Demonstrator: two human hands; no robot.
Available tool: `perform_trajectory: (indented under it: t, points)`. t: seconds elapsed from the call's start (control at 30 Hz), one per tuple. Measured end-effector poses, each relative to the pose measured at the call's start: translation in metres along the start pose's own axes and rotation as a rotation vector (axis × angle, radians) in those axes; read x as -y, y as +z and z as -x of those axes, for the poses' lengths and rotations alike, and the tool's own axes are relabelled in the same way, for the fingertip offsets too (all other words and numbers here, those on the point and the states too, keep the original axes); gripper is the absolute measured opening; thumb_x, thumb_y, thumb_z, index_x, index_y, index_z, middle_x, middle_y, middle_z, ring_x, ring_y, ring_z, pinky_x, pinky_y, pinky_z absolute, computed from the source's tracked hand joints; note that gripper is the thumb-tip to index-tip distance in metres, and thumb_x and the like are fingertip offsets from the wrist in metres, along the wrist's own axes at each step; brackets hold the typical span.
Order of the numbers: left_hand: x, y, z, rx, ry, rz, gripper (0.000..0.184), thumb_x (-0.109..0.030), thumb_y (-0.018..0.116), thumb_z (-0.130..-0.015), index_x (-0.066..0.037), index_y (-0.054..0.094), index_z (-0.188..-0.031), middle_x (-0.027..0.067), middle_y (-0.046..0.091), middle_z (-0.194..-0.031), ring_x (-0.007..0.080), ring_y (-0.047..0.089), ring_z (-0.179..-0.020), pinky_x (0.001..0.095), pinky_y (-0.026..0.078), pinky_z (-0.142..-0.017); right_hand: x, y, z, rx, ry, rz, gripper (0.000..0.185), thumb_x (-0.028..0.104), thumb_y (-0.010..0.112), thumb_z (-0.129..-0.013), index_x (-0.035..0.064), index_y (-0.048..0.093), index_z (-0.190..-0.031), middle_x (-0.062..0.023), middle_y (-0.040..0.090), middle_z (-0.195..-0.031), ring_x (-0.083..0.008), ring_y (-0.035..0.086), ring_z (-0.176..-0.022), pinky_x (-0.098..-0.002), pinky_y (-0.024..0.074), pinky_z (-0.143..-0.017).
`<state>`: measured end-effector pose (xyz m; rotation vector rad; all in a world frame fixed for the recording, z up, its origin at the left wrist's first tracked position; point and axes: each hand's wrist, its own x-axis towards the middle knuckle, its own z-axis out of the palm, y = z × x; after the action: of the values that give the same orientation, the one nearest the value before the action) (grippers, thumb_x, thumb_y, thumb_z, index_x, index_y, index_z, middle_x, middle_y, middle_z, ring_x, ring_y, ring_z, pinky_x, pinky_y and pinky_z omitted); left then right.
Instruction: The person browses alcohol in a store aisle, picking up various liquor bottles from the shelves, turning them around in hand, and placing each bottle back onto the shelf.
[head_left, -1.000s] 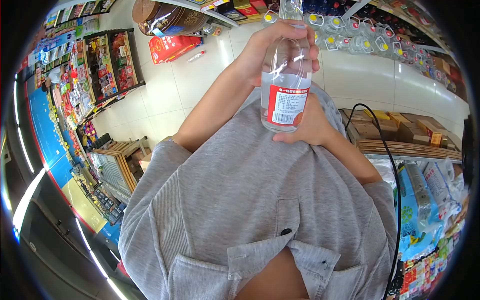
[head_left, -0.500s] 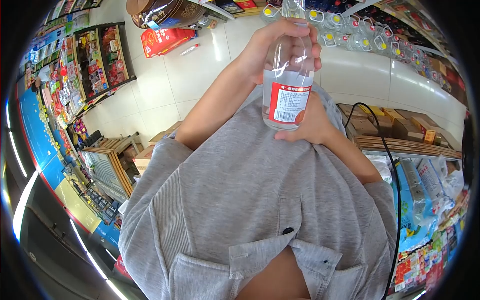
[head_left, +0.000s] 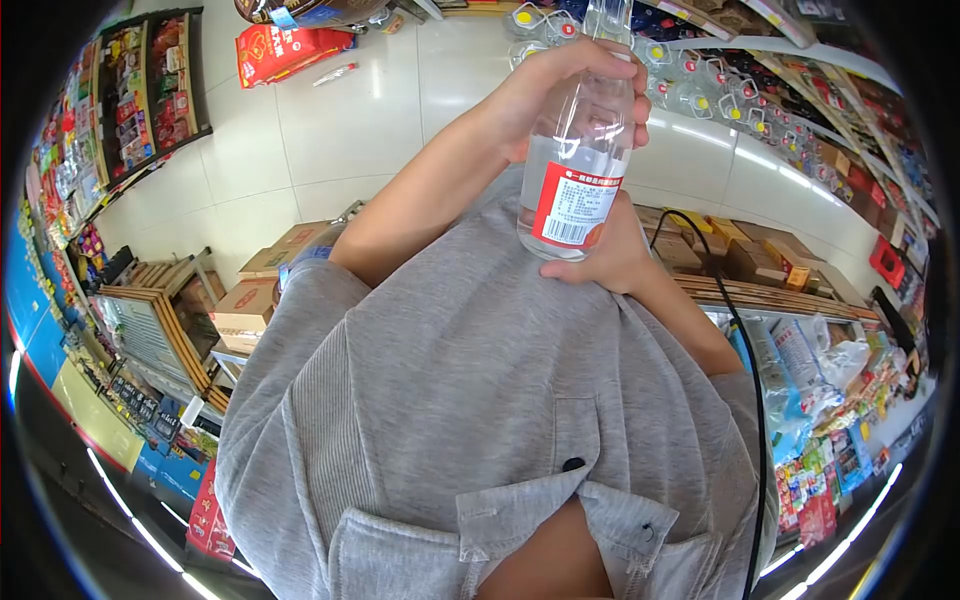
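A clear glass bottle [head_left: 575, 160] with a red and white label and barcode stands upright but slightly tilted in front of my chest. My left hand [head_left: 560, 75] is wrapped round its upper part below the neck, fingertips showing on the far right side. Lower down, my right hand [head_left: 615, 255] holds the bottle from behind and to the right, its thumb near the base; the other fingers are hidden. Clear liquid is visible inside. The top of the neck leaves the upper edge of the view.
Large clear jugs [head_left: 690, 95] line the floor at upper right. A red bag [head_left: 285, 52] lies on the tiles, upper left. Cardboard boxes [head_left: 245, 305] are at left, more boxes [head_left: 755, 260] at right. A black cable [head_left: 748, 350] hangs on the right. Stocked shelves [head_left: 145, 95] stand upper left.
The shop surroundings have shifted in view, with the red bag and shelves further left and more boxes showing at left. Both hands keep their hold; the bottle leans a little more.
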<state>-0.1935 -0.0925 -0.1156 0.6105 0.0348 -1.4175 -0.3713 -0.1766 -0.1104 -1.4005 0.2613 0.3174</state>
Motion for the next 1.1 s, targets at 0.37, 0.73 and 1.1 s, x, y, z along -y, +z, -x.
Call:
perform_trajectory:
  t: [0.37,0.73,1.1]
  points:
    - [-0.032,-0.040,-0.003,0.060,-0.009,0.044,0.029,-0.033,0.060,-0.087,-0.007,0.061,-0.101,0.0073,0.064,-0.087,0.0266,0.067,-0.084,0.0356,0.051,-0.076,0.010,0.016,-0.040,-0.027,0.086,0.016,0.054,0.029,0.094,-0.063,0.0039,0.073,-0.107,-0.0066,0.075,-0.101,-0.0158,0.070,-0.095,-0.0319,0.0534,-0.089]
    - [-0.067,-0.062,-0.006,0.198,0.131,0.148,0.027,-0.034,0.057,-0.089,-0.009,0.055,-0.099,0.0067,0.062,-0.085,0.0247,0.063,-0.084,0.0359,0.050,-0.077,0.035,0.019,-0.078,-0.043,0.084,0.133,0.055,0.027,0.093,-0.064,0.0026,0.071,-0.108,-0.0073,0.074,-0.102,-0.0173,0.070,-0.096,-0.0322,0.0532,-0.089]
    - [-0.095,-0.070,-0.022,0.134,0.301,0.093,0.025,-0.022,0.064,-0.083,-0.005,0.053,-0.099,0.0116,0.063,-0.085,0.0270,0.065,-0.080,0.0392,0.053,-0.073,0.041,0.006,-0.104,-0.165,0.051,0.118,0.081,0.024,0.091,-0.067,0.0015,0.050,-0.134,-0.0122,0.062,-0.123,-0.0231,0.059,-0.113,-0.0375,0.0467,-0.099]
